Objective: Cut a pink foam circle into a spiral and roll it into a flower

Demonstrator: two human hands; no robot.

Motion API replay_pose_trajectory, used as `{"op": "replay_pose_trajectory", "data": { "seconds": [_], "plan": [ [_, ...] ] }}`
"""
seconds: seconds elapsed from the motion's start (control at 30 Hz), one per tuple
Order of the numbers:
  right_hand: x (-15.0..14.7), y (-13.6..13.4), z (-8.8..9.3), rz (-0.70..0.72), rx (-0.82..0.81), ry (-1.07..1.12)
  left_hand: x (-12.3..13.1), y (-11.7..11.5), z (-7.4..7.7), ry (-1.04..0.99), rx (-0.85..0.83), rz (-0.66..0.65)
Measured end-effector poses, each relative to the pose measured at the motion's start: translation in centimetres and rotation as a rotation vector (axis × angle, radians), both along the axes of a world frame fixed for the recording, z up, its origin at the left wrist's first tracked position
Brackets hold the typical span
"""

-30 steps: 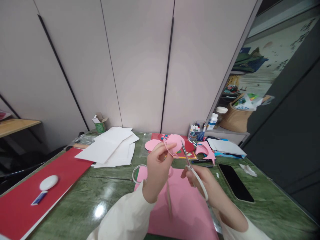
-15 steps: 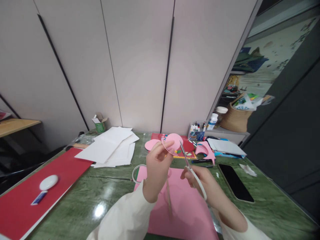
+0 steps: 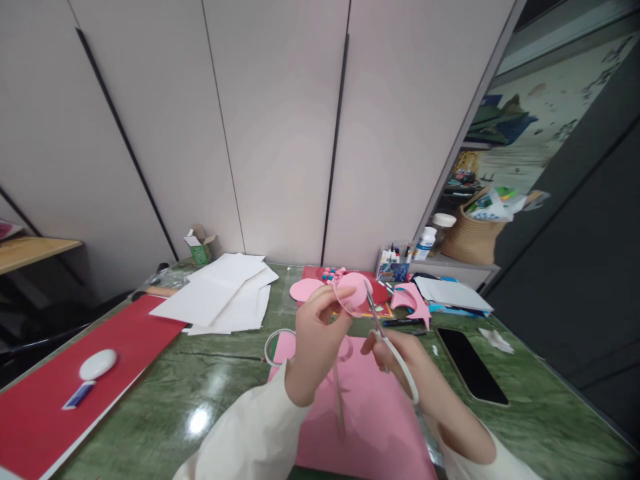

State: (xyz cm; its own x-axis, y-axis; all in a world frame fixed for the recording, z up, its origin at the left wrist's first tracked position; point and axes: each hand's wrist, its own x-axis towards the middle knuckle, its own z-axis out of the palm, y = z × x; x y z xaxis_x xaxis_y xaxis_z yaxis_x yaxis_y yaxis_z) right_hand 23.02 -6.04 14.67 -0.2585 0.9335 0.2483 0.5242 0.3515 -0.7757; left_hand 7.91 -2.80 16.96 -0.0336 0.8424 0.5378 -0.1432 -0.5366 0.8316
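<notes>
Between the thumb and fingers of my left hand [image 3: 320, 333] is a round piece of pink paper [image 3: 354, 289], with a thin curled strip along its lower left edge. My right hand [image 3: 400, 357] grips white-handled scissors [image 3: 406, 373], and their blades touch the right edge of the round piece. Both hands are raised over a large pink sheet [image 3: 360, 427] lying on the green table. A pink oval [image 3: 306, 289] lies behind my left hand, and a cut pink scrap [image 3: 411, 303] is at the right.
White papers [image 3: 215, 293] and a red sheet [image 3: 125, 353] lie at left. A tape roll [image 3: 270, 348] sits beside my left wrist. Rightward are a phone [image 3: 473, 367], black pen [image 3: 403, 322], marker box [image 3: 393, 267] and woven basket [image 3: 473, 237].
Both hands, the round pink piece and the scissors have shifted slightly right and down. The blades remain at the paper's edge.
</notes>
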Motion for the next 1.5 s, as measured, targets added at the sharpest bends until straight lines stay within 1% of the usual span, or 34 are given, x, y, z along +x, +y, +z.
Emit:
{"op": "replay_pose_trajectory", "data": {
  "seconds": [0.27, 0.4, 0.5, 0.87, 1.03, 1.17, 1.37, 1.5],
  "plan": [
    [0.05, 0.04, -0.14, 0.000, -0.011, 0.018, -0.15, -0.04, 0.09, 0.068, 0.038, 0.047],
    [0.18, 0.04, -0.22, 0.005, -0.008, 0.016, -0.21, 0.08, -0.13, 0.059, 0.016, 0.043],
    [0.25, 0.00, -0.25, 0.004, -0.015, 0.014, -0.26, 0.21, -0.28, 0.068, 0.006, 0.068],
    [0.31, 0.15, -0.25, -0.003, -0.046, 0.002, -0.32, 0.26, -0.35, 0.019, -0.010, 0.094],
    [0.19, 0.11, -0.16, -0.013, -0.073, -0.017, -0.16, 0.27, -0.30, -0.026, -0.046, 0.093],
    [0.07, 0.08, -0.23, -0.005, -0.055, -0.020, -0.11, 0.11, -0.19, -0.025, -0.059, 0.081],
    [-0.07, 0.08, -0.12, -0.002, 0.014, -0.014, 0.13, -0.09, -0.21, -0.016, -0.023, 0.029],
    [0.01, 0.10, -0.10, 0.007, 0.023, -0.005, 0.20, 0.06, -0.31, -0.002, 0.002, 0.037]
  ]
}}
